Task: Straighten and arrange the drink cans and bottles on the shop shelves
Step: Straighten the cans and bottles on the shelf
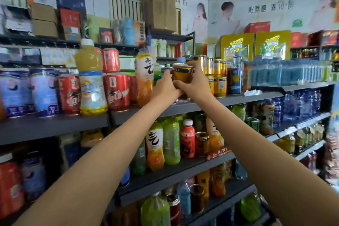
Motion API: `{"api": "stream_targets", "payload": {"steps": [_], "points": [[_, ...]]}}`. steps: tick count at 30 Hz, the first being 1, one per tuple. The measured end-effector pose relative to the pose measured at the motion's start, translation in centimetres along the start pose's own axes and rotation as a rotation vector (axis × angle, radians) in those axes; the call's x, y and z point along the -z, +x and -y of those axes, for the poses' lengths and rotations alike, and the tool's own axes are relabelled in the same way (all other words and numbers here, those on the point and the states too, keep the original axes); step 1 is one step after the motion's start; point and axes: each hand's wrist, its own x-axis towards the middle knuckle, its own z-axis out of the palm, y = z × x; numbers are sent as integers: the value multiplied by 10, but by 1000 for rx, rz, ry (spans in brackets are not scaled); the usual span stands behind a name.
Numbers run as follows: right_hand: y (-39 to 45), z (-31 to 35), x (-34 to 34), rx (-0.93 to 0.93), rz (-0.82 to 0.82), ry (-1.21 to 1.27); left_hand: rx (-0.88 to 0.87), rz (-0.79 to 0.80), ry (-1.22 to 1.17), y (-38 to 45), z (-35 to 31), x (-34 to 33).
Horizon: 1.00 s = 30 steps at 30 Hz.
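Both arms reach up to the upper grey shelf (238, 98). My left hand (164, 86) and my right hand (195, 80) together grip a gold drink can (183, 74), held tilted just above the shelf, between an orange bottle with a white label (145, 77) on the left and a stack of gold cans (214, 75) on the right. Red cans (116, 91) and a yellow juice bottle (90, 79) stand further left. The can's lower half is hidden behind my hands.
Blue-labelled cans (44, 93) fill the shelf's left end and a shrink-wrapped pack of blue bottles (286, 72) its right end. Lower shelves hold green, orange and red bottles (187, 138). Cardboard boxes (160, 8) and yellow cartons (236, 46) stand above.
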Motion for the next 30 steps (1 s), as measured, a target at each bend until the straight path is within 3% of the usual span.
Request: {"api": "stream_targets", "payload": {"steps": [6,10,18,23,30], "points": [[43,-65,44,7,-290,-3,-165,169,49,52,-34,-62],[89,-113,75,0,-443,152,-339,56,276,78,-37,-98],[184,-202,120,-87,-256,266,-378,-123,642,124,-40,-182],[210,-234,113,-56,-121,260,-414,-127,847,136,-46,-212],[218,-249,93,75,-39,207,-366,-179,928,139,-36,-238]]}}
